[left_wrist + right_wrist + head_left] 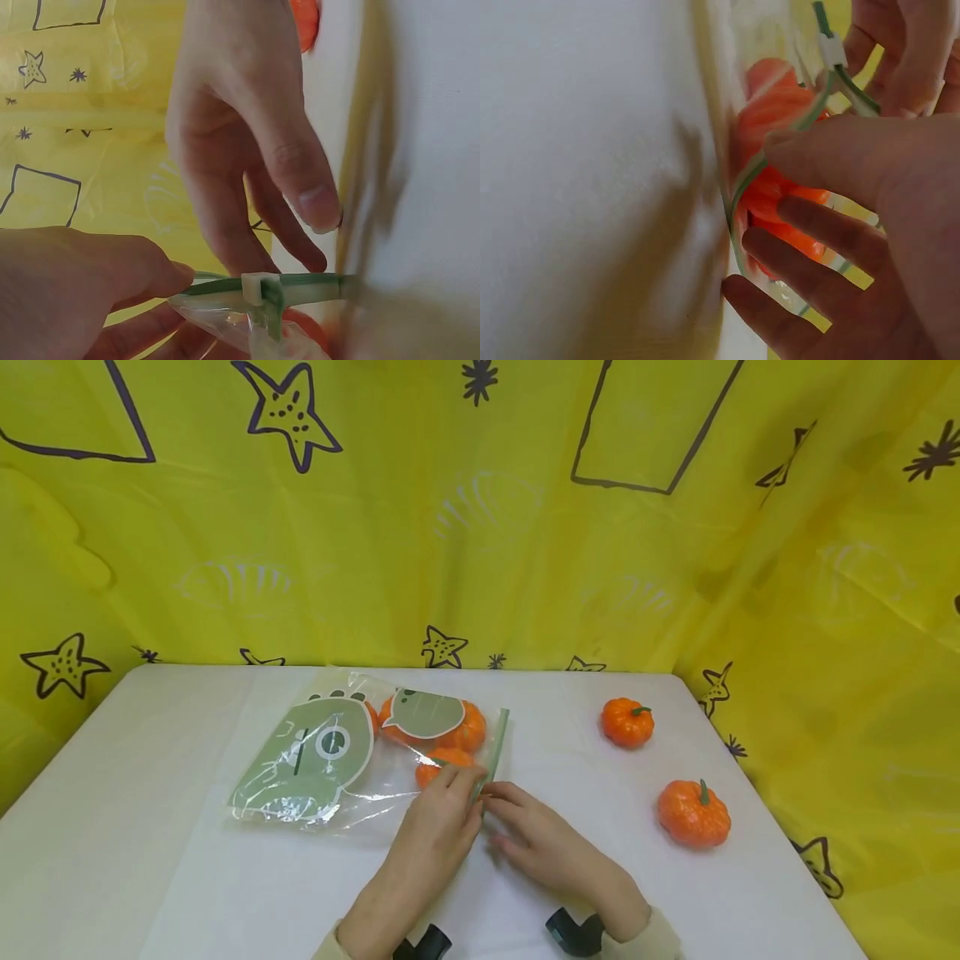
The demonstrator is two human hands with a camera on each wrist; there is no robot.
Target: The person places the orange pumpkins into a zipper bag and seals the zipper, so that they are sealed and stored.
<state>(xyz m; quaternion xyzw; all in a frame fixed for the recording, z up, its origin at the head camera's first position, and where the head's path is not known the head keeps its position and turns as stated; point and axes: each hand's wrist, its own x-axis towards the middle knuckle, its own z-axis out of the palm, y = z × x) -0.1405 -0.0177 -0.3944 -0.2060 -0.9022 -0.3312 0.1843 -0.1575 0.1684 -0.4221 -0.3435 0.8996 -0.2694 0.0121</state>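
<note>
A clear zip bag with a green cartoon creature print lies on the table, several small orange toy pumpkins inside. A green zip strip edges its right end, with a whitish slider on it. My left hand pinches the near corner of that end between thumb and fingers, close by the slider. My right hand is at the same corner from the right, fingers spread and fairly straight. In the right wrist view, its fingertips overlap the strip, which bows apart there.
Two loose toy pumpkins stand to the right: one farther back, one nearer. A white cloth covers the table. Yellow patterned curtain hangs behind and on both sides. Black devices sit at both wrists.
</note>
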